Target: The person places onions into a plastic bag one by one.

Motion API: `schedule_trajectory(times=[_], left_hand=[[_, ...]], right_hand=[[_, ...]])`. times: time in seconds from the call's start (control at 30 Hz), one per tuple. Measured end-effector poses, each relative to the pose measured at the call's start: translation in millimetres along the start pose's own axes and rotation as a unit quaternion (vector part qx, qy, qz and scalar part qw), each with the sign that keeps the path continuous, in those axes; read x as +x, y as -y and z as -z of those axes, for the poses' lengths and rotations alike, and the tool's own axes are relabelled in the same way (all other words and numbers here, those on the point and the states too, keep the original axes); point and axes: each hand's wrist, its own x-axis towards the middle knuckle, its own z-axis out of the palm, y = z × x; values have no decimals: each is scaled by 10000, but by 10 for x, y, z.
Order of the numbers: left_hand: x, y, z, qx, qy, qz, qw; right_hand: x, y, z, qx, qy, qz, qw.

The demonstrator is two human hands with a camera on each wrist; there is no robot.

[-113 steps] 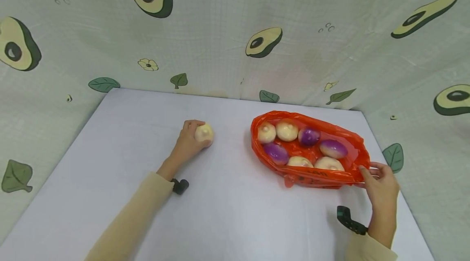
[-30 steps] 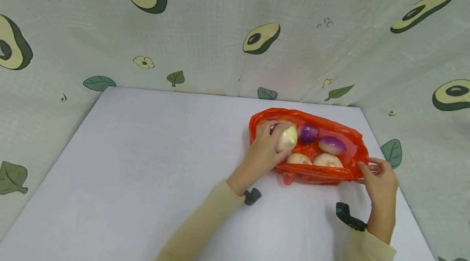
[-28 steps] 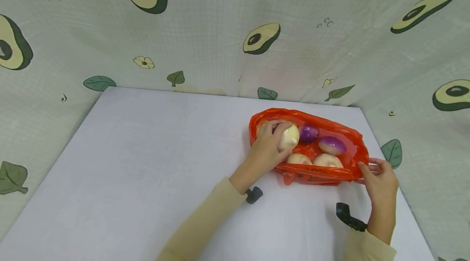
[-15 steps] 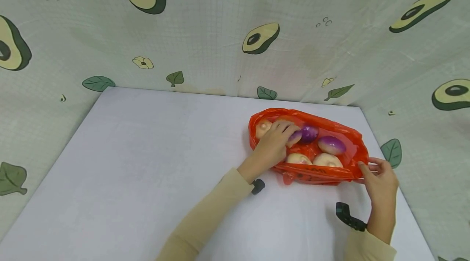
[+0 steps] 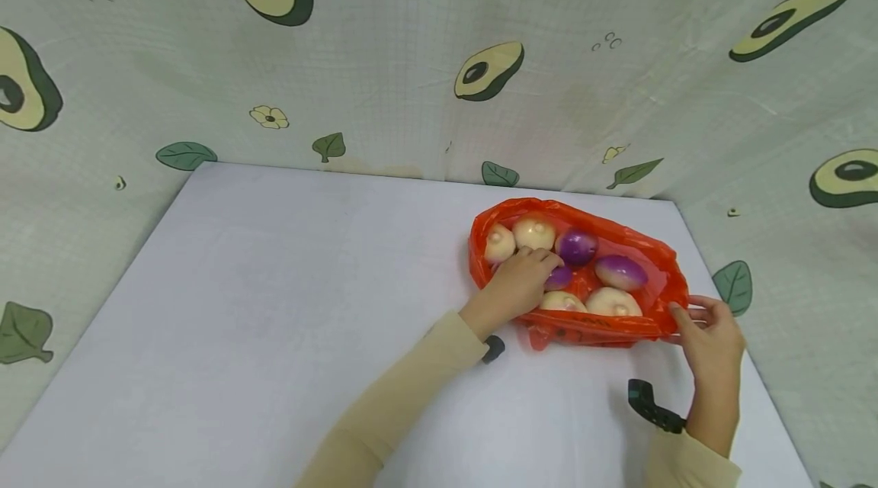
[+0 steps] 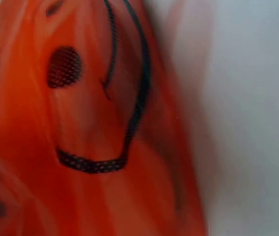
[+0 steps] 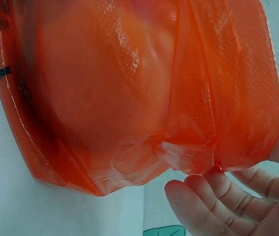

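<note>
A red plastic bag (image 5: 658, 255) lies with its mouth spread wide, holding several glossy turnips, some cream such as the turnip (image 5: 534, 233), others purple such as the turnip (image 5: 620, 273). My left hand (image 5: 519, 282) is inside the bag, fingers curled over a purple-and-cream turnip (image 5: 559, 277) that it partly covers. The right hand (image 5: 711, 335) pinches the bag's right end, thumb on the rim and fingers outside; in the right wrist view its fingers (image 7: 191, 201) show below the edge. Only the bag's printed outer side (image 6: 95, 123) fills the left wrist view, blurred.
The bag sits on a white table (image 5: 274, 305) towards its back right. Behind and beside the table hangs a pale cloth (image 5: 384, 53) printed with avocados and leaves. Dark wrist-worn devices (image 5: 652, 406) project from both wrists.
My left hand first held a turnip on the left of the table, then carried it right into the bag and lowered it among the others. The right hand has kept its hold on the bag.
</note>
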Motion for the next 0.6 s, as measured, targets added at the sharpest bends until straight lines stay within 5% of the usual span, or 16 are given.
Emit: schedule_trajectory(times=[0.33, 0.6], left_hand=[[106, 5, -37, 53, 189, 477, 9987], [128, 57, -41, 32, 228, 412, 9989]], right_hand=[[-4, 10, -12, -32, -51, 38, 10000], [1, 5, -23, -13, -69, 6, 10000]])
